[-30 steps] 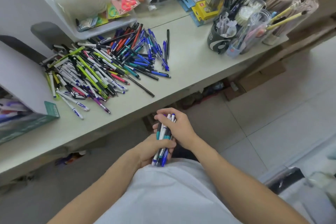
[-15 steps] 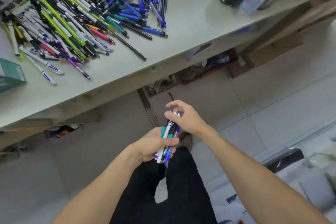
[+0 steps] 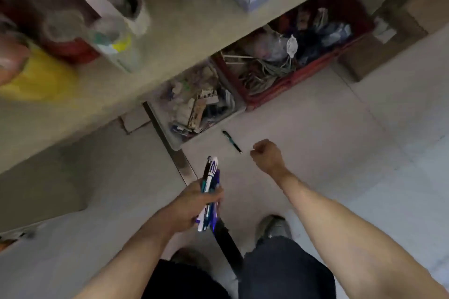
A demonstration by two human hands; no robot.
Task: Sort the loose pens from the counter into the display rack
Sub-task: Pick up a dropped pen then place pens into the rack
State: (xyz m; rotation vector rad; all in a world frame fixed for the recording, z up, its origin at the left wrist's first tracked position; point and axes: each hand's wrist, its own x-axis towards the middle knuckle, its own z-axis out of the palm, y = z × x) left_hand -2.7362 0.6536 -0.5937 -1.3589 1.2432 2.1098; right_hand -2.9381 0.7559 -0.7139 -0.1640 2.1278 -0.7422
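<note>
Head-camera footage was pointed steeply down at a pale tiled floor [image 3: 328, 153] below the edge of the counter [image 3: 170, 39]. A bundle of pens [image 3: 209, 192], white, blue, teal and black, was gripped in the left hand [image 3: 192, 204], the fingers wrapped around its middle and both ends left sticking out above and below the fist. The right hand [image 3: 266, 154] was stretched forward and low, its fingers curled in with nothing seen between them. A single dark pen with a teal band [image 3: 232, 141] was lying on the floor, just beside that hand and to its left, apart from the knuckles. Behind the pen, under the counter, a clear bin [image 3: 194, 109] of mixed clutter and a red crate [image 3: 291, 70] of cords and bags were set side by side. Dark trousers [image 3: 284, 269] and a grey shoe [image 3: 273, 228] were seen at the bottom. Objects on the shelf above were too blurred to be made out.
</note>
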